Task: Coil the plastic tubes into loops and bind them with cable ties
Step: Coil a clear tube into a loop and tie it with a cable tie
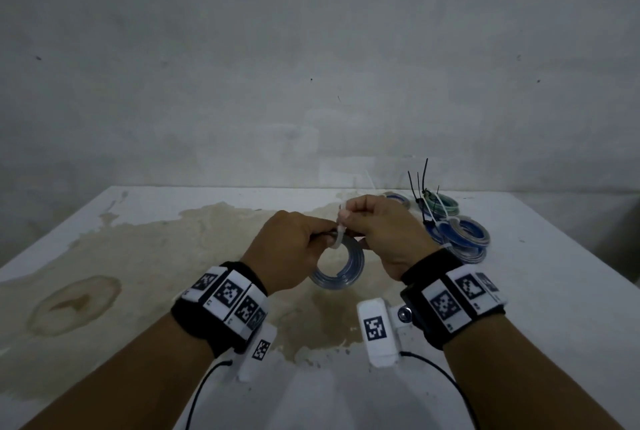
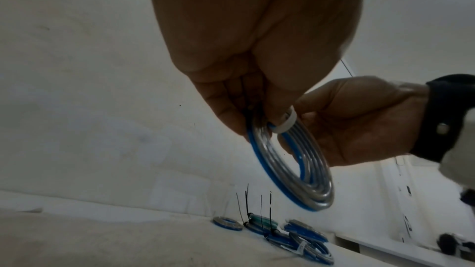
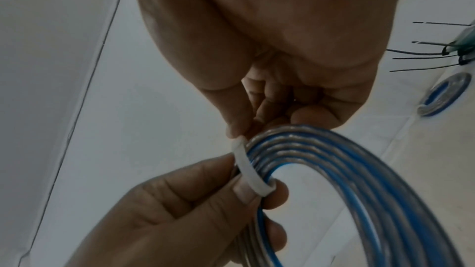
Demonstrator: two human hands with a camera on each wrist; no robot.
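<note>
Left hand: I see my left hand point(image 1: 291, 249) raised over the table point(image 1: 540, 291), fingers curled tight around the upper left arc of the coil — thumb on one face, fingertips on the other, right where the tie crosses.
Right hand: my right hand point(image 1: 381, 232) sits just beside the left, nearly touching it, with thumb and fingertips pinching the end of the white cable tie point(image 3: 248, 170) at the top of the coil.
Coil: the clear-and-blue tube coil point(image 1: 337, 268) hangs below both hands, off the table surface, several turns lying flat against each other (the blue stripe shows plainly in both wrist views).
Cable tie: it wraps across the bundled turns as a white band; whether its tail is already through the head I cannot tell — the fingers cover that spot.
Finished pile: bound coils point(image 1: 460, 235) lie at the far right of the table, well apart from my hands, blue ones and a greenish one, with black tie tails point(image 1: 420, 180) sticking up.
Table: white, with a broad brownish stain point(image 1: 207, 239) under and left of the hands.
Wrists: black bands with square markers point(image 1: 228, 294) on both.
</note>
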